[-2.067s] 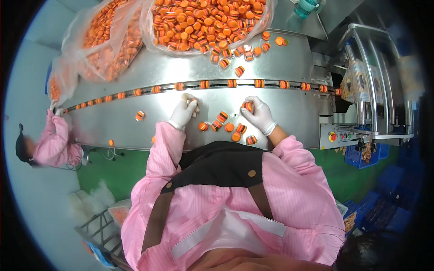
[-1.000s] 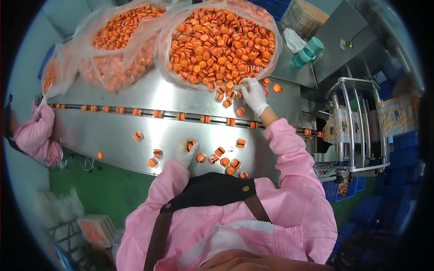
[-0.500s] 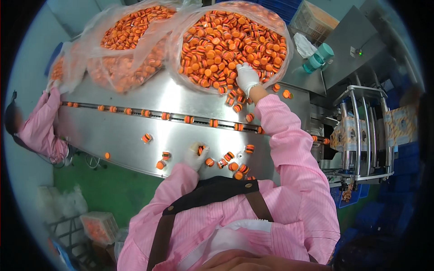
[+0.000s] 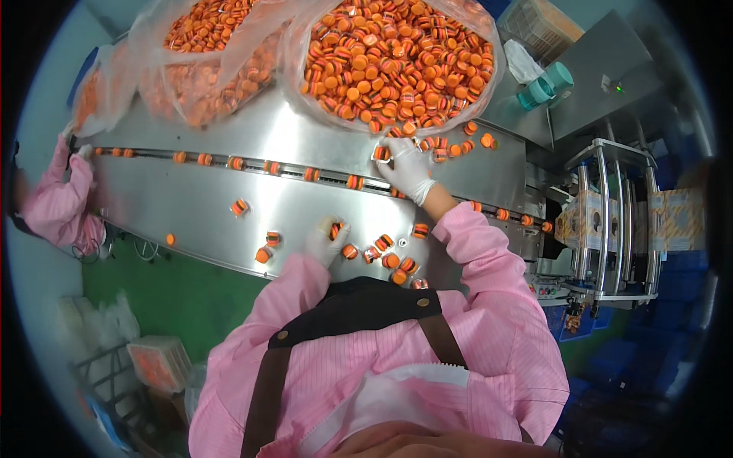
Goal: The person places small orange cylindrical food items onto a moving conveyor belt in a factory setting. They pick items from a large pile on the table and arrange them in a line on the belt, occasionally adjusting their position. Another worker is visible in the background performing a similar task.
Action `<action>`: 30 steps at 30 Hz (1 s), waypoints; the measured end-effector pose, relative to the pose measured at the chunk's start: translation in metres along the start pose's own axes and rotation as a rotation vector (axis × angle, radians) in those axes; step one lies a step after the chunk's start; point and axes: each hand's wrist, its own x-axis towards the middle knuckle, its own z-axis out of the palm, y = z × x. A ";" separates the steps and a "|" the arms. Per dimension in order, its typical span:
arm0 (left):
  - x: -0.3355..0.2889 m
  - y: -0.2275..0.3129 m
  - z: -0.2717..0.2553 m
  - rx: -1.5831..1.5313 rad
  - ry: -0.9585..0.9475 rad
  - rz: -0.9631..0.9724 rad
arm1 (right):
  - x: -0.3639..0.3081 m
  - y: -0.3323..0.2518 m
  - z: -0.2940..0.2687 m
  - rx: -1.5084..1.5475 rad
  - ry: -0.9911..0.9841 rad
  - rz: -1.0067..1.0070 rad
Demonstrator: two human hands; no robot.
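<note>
My gloved right hand (image 4: 408, 169) is just above the conveyor channel (image 4: 294, 173), below the front edge of a big plastic bag (image 4: 294, 84). Its thumb and fingers close around an orange burger-shaped candy (image 4: 381, 153) with dark and red layers. Several loose candies (image 4: 439, 149) lie beside that hand on the steel. My gloved left hand (image 4: 325, 243) rests on the near side of the table (image 4: 206, 206), its fingers curled on another such candy (image 4: 336, 230). Several more (image 4: 391, 261) are scattered just right of it. Spaced candies sit in a row along the channel.
Another filled bag (image 4: 156, 84) stands at the back left. On the right, the channel runs into a wrapping machine (image 4: 603, 221) with rollers and printed film. Teal cups (image 4: 536, 93) and a crate (image 4: 538, 30) stand at the back right. A co-worker in pink (image 4: 57, 195) works at the far left.
My right hand has come down from the bag's candies to near the channel, now with a candy in its fingers. My left hand keeps its place among the loose candies. The row has shifted along the channel.
</note>
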 end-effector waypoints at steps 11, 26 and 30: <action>0.000 -0.011 0.003 -0.043 -0.020 0.016 | -0.014 0.004 -0.005 -0.120 -0.161 -0.129; 0.001 -0.015 0.005 -0.021 -0.012 0.026 | 0.045 0.095 -0.045 0.050 0.450 0.277; 0.003 -0.017 0.005 0.010 0.005 0.095 | 0.077 0.112 -0.048 0.564 0.612 0.592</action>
